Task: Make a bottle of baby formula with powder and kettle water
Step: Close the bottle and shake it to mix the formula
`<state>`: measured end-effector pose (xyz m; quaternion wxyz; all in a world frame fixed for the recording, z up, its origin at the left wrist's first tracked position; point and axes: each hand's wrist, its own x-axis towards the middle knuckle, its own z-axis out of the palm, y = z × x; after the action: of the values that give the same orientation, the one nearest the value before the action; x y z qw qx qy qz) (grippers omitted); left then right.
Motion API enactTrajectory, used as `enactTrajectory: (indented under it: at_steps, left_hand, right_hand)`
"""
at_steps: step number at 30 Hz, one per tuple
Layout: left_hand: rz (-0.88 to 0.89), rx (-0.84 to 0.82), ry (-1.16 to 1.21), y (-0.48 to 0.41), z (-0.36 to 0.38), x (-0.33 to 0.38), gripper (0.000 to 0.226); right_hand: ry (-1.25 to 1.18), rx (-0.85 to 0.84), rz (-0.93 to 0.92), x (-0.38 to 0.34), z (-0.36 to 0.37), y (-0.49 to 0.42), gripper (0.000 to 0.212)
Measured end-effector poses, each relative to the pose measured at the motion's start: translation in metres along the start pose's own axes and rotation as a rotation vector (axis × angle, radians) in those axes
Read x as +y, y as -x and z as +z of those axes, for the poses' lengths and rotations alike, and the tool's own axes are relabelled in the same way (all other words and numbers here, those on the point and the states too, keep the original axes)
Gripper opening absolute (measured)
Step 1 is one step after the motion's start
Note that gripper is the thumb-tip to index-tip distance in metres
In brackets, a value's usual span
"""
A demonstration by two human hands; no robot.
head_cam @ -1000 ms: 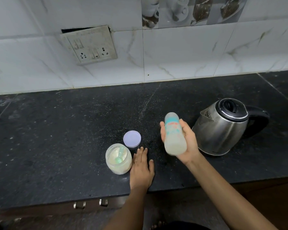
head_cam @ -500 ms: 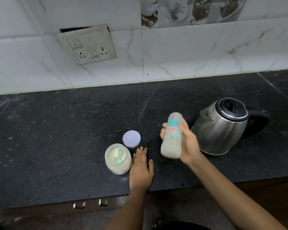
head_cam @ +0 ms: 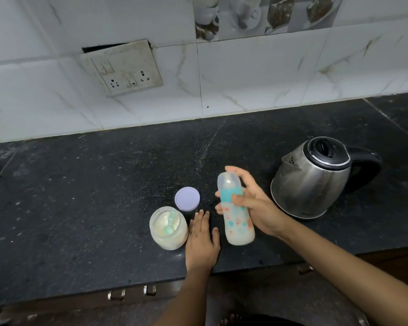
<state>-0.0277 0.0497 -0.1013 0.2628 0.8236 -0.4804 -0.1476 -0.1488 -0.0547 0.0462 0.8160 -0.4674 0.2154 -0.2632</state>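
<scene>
Though the frame cuts its left and right ends, black speckled stone countertop [head_cam: 80,196] carries everything. Steel electric kettle with black lid and handle [head_cam: 311,182] stands right, handle partly behind body. Right hand [head_cam: 257,205] wraps clear baby bottle with teal collar [head_cam: 236,217], milky inside, tilted, near kettle; bottle hides most fingers, base contact unclear. Left hand [head_cam: 201,241] lies flat, fingers straight, just beside clear plastic powder jar [head_cam: 165,241], green scoop [head_cam: 169,229] inside. Lilac round lid [head_cam: 187,198] sits behind jar

No text can be read: the baby bottle [head_cam: 238,224] bears only blurred coloured prints.
</scene>
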Motion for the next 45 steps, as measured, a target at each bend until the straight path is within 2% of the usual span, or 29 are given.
enactTrajectory:
  at_steps: [1, 3, 5, 8, 9, 12, 13, 14, 16, 17, 18, 21, 22, 25, 26, 27, 30, 31, 35, 36, 39, 40, 43, 45]
  left_hand:
    - [0.000, 0.002, 0.001, 0.000, 0.000, 0.000, 0.060]
    - [-0.003, 0.002, -0.002, -0.001, 0.002, 0.000, 0.067]
    - [-0.007, 0.001, -0.002, -0.001, 0.002, 0.000, 0.069]
    - [-0.006, -0.002, 0.001, 0.000, 0.001, -0.001, 0.069]
    - [-0.008, 0.001, 0.001, 0.000, 0.002, -0.001, 0.069]
    - [-0.024, -0.004, -0.002, -0.001, 0.002, 0.001, 0.065]
    - [-0.026, -0.005, -0.005, -0.001, 0.003, 0.001, 0.061]
    - [-0.020, -0.010, -0.015, -0.002, 0.004, -0.002, 0.057]
    - [-0.001, -0.040, -0.052, -0.003, 0.007, -0.006, 0.057]
    - [-0.004, -0.048, -0.050, -0.003, 0.007, -0.006, 0.057]
    - [-0.010, -0.036, -0.031, -0.004, 0.007, -0.005, 0.056]
    - [-0.031, -0.012, 0.001, -0.002, 0.001, 0.002, 0.052]
    - [-0.024, -0.007, 0.000, -0.002, 0.002, 0.001, 0.054]
    - [0.021, -0.055, -0.074, -0.002, 0.007, -0.009, 0.066]
    - [0.021, -0.074, -0.088, -0.003, 0.009, -0.011, 0.068]
    - [0.003, -0.064, -0.062, -0.002, 0.008, -0.010, 0.067]
    - [-0.020, -0.001, 0.009, -0.001, 0.003, -0.001, 0.062]
    - [-0.010, 0.010, 0.009, -0.001, 0.002, 0.000, 0.062]
    - [0.021, -0.009, -0.011, -0.003, 0.006, -0.006, 0.056]
    - [0.020, -0.007, -0.008, -0.003, 0.006, -0.006, 0.057]
    - [0.010, 0.016, -0.004, -0.002, 0.005, -0.002, 0.065]
    - [0.010, 0.017, -0.007, -0.002, 0.006, -0.003, 0.064]
    - [0.021, -0.011, -0.024, -0.004, 0.009, -0.009, 0.056]
    - [0.017, -0.015, -0.021, -0.004, 0.009, -0.010, 0.056]
  right_hand:
    - [-0.046, 0.042, -0.044, -0.002, -0.003, -0.003, 0.064]
    - [-0.283, 0.253, -0.147, -0.007, -0.006, -0.009, 0.055]
    - [-0.336, 0.342, -0.164, -0.005, -0.010, -0.011, 0.053]
    - [-0.100, 0.141, -0.069, 0.004, -0.005, 0.005, 0.062]
    - [-0.099, 0.133, -0.081, 0.005, -0.004, 0.006, 0.061]
    - [-0.383, 0.328, -0.156, 0.007, 0.000, -0.004, 0.053]
    - [-0.408, 0.339, -0.140, 0.009, 0.002, -0.006, 0.055]
    - [-0.348, 0.270, -0.088, 0.011, 0.003, -0.007, 0.059]
    - [-0.053, 0.053, 0.017, 0.010, 0.009, 0.001, 0.066]
    - [0.009, 0.008, 0.004, 0.006, 0.012, 0.003, 0.066]
    - [-0.019, 0.036, -0.030, 0.004, 0.011, -0.001, 0.064]
    - [-0.332, 0.292, -0.147, -0.002, 0.016, -0.010, 0.055]
    - [-0.329, 0.288, -0.145, 0.002, 0.015, -0.011, 0.058]
    - [-0.037, 0.038, -0.015, 0.018, 0.015, 0.003, 0.069]
    - [0.003, 0.014, -0.011, 0.018, 0.016, 0.005, 0.070]
    - [-0.036, 0.062, -0.047, 0.016, 0.016, 0.002, 0.069]
    - [-0.368, 0.354, -0.177, 0.007, 0.014, -0.012, 0.064]
    - [-0.404, 0.377, -0.175, 0.008, 0.012, -0.015, 0.063]
    - [-0.112, 0.079, -0.004, 0.002, 0.012, 0.005, 0.066]
    - [-0.140, 0.100, -0.038, 0.001, 0.010, 0.003, 0.066]
    - [-0.501, 0.366, -0.159, 0.002, 0.006, -0.010, 0.057]
    - [-0.517, 0.392, -0.144, 0.005, 0.006, -0.012, 0.052]
    - [-0.191, 0.171, 0.011, 0.015, 0.010, 0.002, 0.057]
    - [-0.146, 0.164, -0.047, 0.014, 0.012, 0.002, 0.062]
